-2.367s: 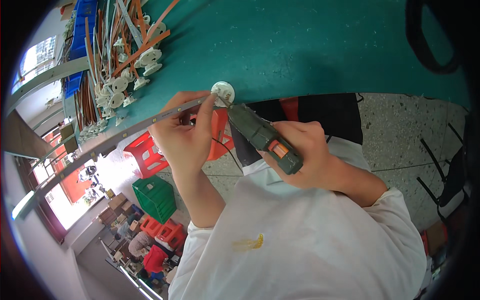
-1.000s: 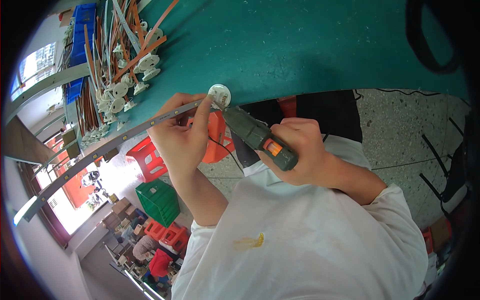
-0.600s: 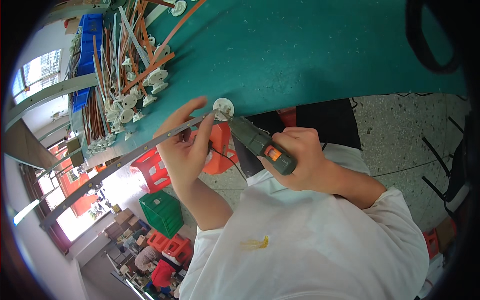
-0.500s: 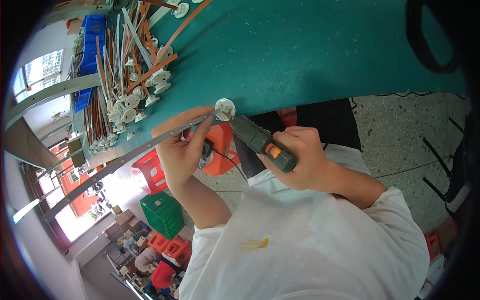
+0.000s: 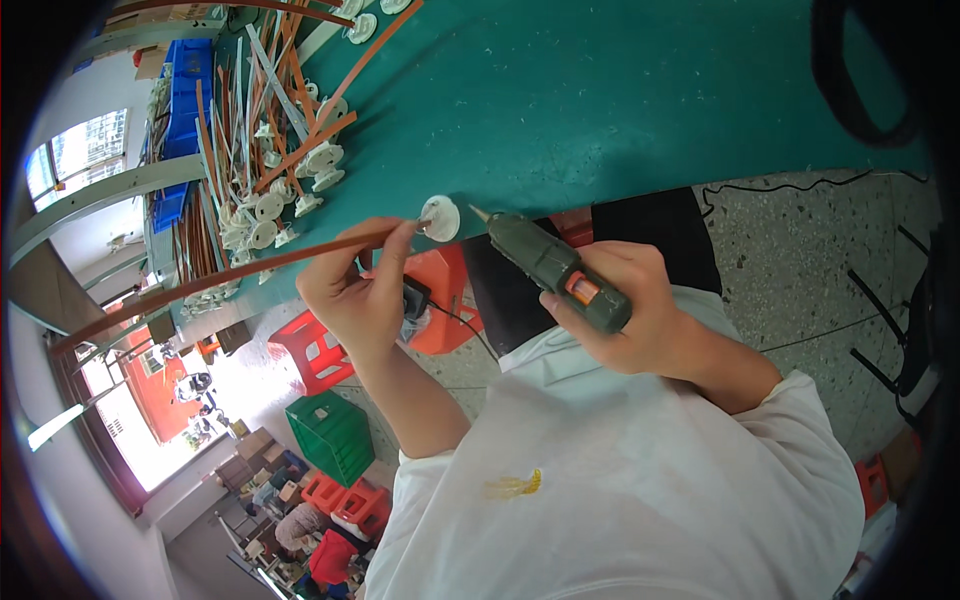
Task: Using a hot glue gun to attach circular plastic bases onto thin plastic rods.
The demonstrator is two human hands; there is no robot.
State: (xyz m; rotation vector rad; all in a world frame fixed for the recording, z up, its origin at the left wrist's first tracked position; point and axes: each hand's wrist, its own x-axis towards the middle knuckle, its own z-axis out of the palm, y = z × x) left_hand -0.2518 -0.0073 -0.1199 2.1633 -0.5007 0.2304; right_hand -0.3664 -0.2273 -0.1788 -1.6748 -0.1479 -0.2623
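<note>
My left hand (image 5: 352,300) pinches a long thin strip (image 5: 240,268) near its end, with the copper-brown face showing. At that end sits a white round plastic base (image 5: 441,220), just beyond my fingertips and over the near edge of the green table. My right hand (image 5: 640,310) is wrapped round a dark green glue gun (image 5: 535,252) with an orange window in its body. The gun's nozzle points up and left toward the base, a small gap away from it.
On the left of the green table (image 5: 600,90) lie several similar strips with white bases (image 5: 268,207), beside a blue bin (image 5: 188,90). Below stand red plastic stools (image 5: 312,350) and a green crate (image 5: 330,437). A person in red (image 5: 332,556) is at the lower left.
The strip has turned over, from its silver, dotted face to its copper-brown face. My right hand has drawn the glue gun back to the right, off the white base.
</note>
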